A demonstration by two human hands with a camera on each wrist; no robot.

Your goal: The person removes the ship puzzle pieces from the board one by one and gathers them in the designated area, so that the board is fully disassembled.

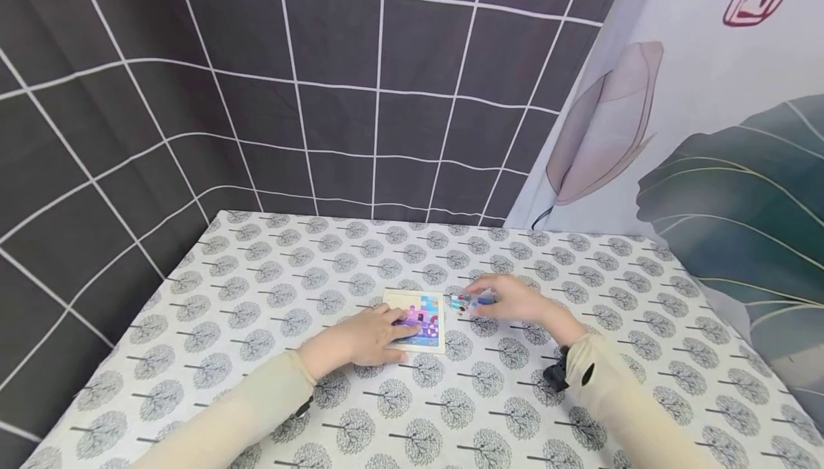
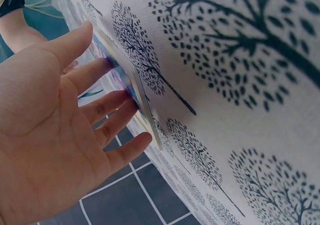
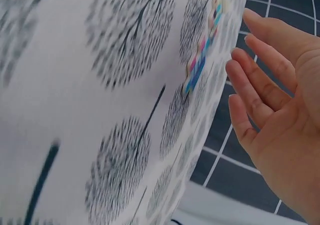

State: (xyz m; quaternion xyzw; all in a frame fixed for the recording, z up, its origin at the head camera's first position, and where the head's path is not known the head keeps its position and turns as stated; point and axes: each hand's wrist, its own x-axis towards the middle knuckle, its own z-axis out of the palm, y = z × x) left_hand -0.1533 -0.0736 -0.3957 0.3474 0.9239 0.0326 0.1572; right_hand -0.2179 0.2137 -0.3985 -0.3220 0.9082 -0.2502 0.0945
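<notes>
On the far left, a dark cloth (image 1: 251, 104) with white lines hung like a wall and ran along the back too. The worktop (image 1: 251, 333) had a white cover with grey trees all over it. A cream left sleeve (image 1: 225, 412) came up from the bottom, and the left hand (image 1: 360, 337) reached out of it. Its fingers were spread apart, and some of their tips rested on the puzzle board (image 1: 441, 344). The thumb was near the board's close edge.

The board lay flat near the middle of the worktop. It had a pale rim, and inside was a picture in purple, pink, blue and yellow. The top left part looked plain cream.

Just right of the board were small bright puzzle pieces (image 1: 458, 304), some blue and some with pink. They lay close together; I could not count them. The right hand (image 1: 515, 301) was by them, fingers a little bent and the thumb apart. The right wrist view showed a gap between that hand and the pieces.

Next came a black strap (image 1: 556, 374) and the cream right sleeve (image 1: 634, 405). On the far right hung a pale curtain (image 1: 695, 76) with big leaves.
</notes>
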